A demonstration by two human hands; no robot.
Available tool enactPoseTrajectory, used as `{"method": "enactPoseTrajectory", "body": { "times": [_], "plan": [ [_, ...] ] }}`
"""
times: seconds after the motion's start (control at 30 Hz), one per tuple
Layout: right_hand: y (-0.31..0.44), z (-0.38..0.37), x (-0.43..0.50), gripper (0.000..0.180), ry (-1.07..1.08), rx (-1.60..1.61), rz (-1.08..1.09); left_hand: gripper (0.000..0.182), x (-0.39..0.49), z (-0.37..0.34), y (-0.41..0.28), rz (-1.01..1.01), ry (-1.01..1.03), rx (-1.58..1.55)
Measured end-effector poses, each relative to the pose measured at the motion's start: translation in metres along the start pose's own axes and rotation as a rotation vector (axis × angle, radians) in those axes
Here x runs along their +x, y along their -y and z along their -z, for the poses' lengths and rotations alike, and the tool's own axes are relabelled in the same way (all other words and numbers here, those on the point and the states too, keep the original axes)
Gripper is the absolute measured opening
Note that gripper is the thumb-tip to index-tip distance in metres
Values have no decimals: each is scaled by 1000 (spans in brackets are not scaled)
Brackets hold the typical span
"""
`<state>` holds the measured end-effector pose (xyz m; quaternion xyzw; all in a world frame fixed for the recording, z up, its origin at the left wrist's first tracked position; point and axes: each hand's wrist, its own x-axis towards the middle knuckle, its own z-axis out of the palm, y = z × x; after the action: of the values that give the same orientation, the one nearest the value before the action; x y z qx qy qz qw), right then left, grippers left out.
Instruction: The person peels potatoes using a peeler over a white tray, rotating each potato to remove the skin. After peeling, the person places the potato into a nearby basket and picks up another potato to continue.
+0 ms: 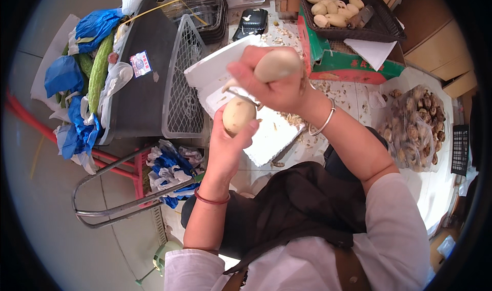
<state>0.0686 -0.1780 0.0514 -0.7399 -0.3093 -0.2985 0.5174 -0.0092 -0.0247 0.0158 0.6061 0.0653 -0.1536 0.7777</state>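
Observation:
My left hand [226, 156] holds a peeled, pale yellow root vegetable [239, 116] with a few brown spots, its fingers wrapped around the lower part. Above it, my right hand [286, 93] is closed on a peeler with a thick, pale handle [278, 66], slightly blurred. The peeler's metal blade [246, 95] lies at the top of the vegetable; whether it touches cannot be made out. A pale strip of peel [230, 84] curls beside the blade. Beneath both hands lies an open white foam box [269, 145] with bits of peel on it.
A dark brown basket [384, 27] of peeled roots rests on a green-and-red carton [346, 73]. Unpeeled brown roots fill a clear plastic bag [413, 133] at right. Bitter melons [100, 73], a plastic crate [186, 83] and a metal-framed cart [123, 206] stand left. Peelings [282, 33] litter the floor.

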Motion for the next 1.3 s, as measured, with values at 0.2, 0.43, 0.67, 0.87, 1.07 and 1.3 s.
{"method": "enactPoseTrajectory", "body": {
  "times": [0.2, 0.43, 0.67, 0.87, 1.07, 1.3],
  "plan": [
    [11, 1, -5, 15, 210, -6, 77, 54, -3, 7, 0, 20, 119, 23],
    [-34, 28, -15, 24, 258, -543, 9, 60, -13, 1, -20, -74, 111, 143],
    [-18, 15, -10, 32, -33, -280, -249, 42, 11, 17, 1, 171, 142, -533],
    [1, 5, -9, 36, -92, -50, -291, 44, 12, 15, 5, 39, 81, -497],
    [8, -1, -15, 28, 5, -11, -220, 44, 13, 16, 6, 6, 110, -522],
    [7, 3, -15, 22, 124, -68, 11, 56, 6, 5, -1, -43, 9, -252]
  ]
}}
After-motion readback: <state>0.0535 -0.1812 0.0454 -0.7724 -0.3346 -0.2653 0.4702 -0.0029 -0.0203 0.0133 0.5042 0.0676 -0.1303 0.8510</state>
